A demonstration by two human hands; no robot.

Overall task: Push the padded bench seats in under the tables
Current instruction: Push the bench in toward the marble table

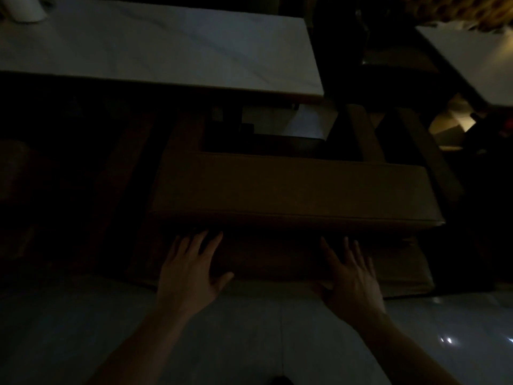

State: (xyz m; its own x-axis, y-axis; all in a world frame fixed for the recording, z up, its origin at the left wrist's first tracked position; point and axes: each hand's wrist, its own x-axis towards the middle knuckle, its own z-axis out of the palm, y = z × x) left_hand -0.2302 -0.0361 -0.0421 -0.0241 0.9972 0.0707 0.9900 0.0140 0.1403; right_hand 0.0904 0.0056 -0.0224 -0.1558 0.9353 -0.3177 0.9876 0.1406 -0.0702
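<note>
Head view, dim light. Left hand (191,273) and right hand (351,276) lie flat, fingers spread, gripping nothing, palms against near side of padded bench seat (294,190). Seat sits beyond fingertips; white table (166,51) farther ahead.

Left hand (191,269) flat, fingers spread, right hand (351,276) likewise

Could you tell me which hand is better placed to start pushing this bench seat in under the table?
Neither clearly: left hand and right hand both lie open and flat on the near side of the bench seat, spaced about evenly. Pushing with both looks best, keeping it square to the table.
</note>
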